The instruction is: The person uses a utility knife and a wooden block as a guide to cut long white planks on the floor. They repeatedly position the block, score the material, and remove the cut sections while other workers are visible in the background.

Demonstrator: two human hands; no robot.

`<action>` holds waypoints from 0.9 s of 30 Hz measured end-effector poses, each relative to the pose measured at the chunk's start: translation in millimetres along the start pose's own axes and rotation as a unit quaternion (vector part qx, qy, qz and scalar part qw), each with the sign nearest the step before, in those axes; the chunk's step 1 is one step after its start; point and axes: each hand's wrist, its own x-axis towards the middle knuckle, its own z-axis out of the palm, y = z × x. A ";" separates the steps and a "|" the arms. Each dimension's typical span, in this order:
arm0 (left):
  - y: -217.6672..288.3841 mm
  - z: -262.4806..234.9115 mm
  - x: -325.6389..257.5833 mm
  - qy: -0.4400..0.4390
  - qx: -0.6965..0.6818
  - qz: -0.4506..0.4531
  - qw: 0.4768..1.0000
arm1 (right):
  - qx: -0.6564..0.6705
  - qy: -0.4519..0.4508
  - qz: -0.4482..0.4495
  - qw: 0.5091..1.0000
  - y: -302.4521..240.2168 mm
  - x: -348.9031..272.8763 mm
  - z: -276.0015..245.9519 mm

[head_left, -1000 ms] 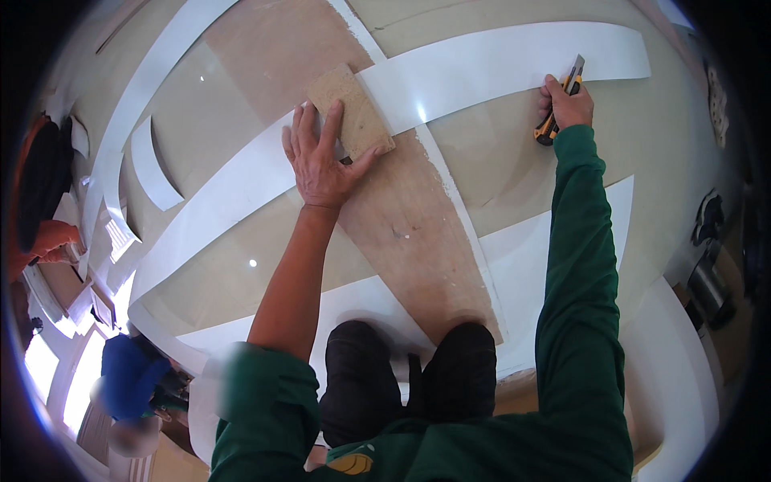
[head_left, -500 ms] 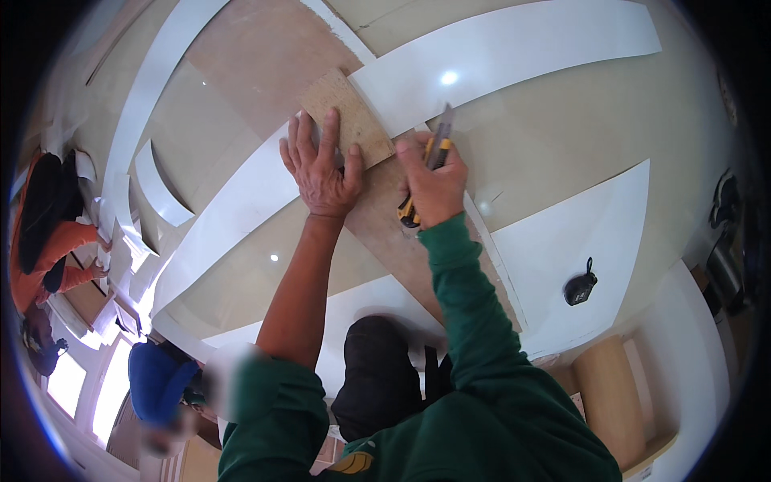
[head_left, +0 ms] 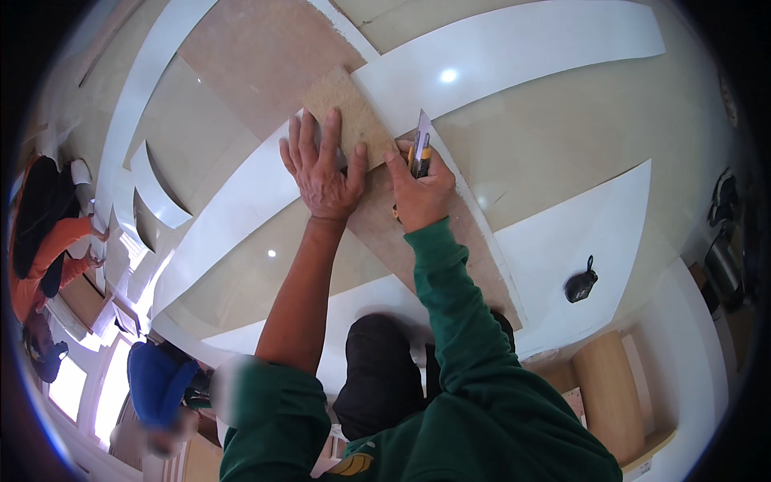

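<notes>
My left hand point(head_left: 323, 173) lies flat with its fingers spread, pressing on the left part of a small tan wooden board point(head_left: 344, 100). That board rests across a long white sheet strip point(head_left: 498, 56), which shows on both sides of it. In my right hand point(head_left: 424, 189) is a yellow and black utility knife point(head_left: 420, 157), its blade out and pointing away from me. The hand is close against the board's near right corner. Under the strip lies a long brownish board point(head_left: 393, 221) with a whitish edge; whether the blade touches anything I cannot tell.
A black tape measure point(head_left: 580, 281) lies on a white sheet point(head_left: 554, 257) at the right. Curved white offcuts point(head_left: 157, 189) are on the floor at the left. A person in orange and black point(head_left: 52, 233) works at the far left; another in blue point(head_left: 161, 386) is at the lower left.
My right hand has moved left toward the board with the knife, whose blade now stands more upright in view. My left hand stays in place on the board.
</notes>
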 end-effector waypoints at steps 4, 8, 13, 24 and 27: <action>-1.3 -0.6 -0.3 -0.007 0.006 -0.001 1.000 | 0.018 -0.002 0.016 1.000 2.7 0.3 -1.8; -2.4 1.8 -2.1 -0.010 -0.018 -0.009 1.000 | 0.000 0.003 0.024 1.000 0.5 0.2 -3.6; -0.1 0.7 -1.2 -0.006 -0.004 0.006 1.000 | -0.009 0.006 0.019 1.000 0.8 1.6 -4.9; -0.8 2.0 -1.9 -0.001 0.002 0.010 1.000 | -0.014 0.004 0.021 1.000 -1.3 1.0 -5.1; 0.0 1.8 -1.6 -0.001 -0.001 0.008 1.000 | 0.002 0.003 0.018 1.000 0.9 1.6 -5.0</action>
